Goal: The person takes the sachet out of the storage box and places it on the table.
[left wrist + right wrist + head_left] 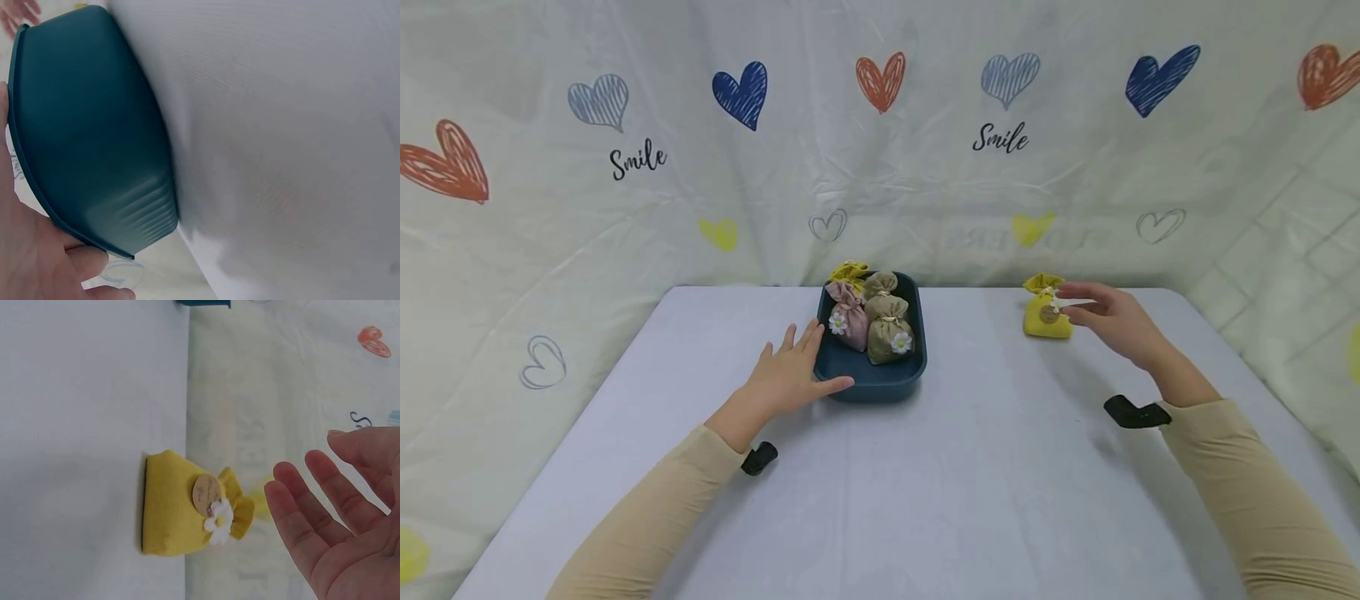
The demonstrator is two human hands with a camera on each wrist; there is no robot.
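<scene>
A dark teal tray (871, 390) holds several small drawstring sachets: a pink one (852, 326), two olive-tan ones, the front one (889, 340) with a white daisy, and a yellow one (848, 272) at the back. My left hand (787, 372) rests on the tray's left rim with fingers spread and the thumb over the front edge. A separate yellow sachet (175, 506) with a round tan tag and a white daisy stands upright at the table's back right. My right hand (1108, 321) is just beside its neck, fingers loosely extended, holding nothing.
The white-covered table (925, 500) ends at a back edge against a hanging pale curtain (940, 183) printed with hearts and "Smile". A black wrist strap piece (1135, 412) sticks out by the right cuff, another (760, 458) by the left.
</scene>
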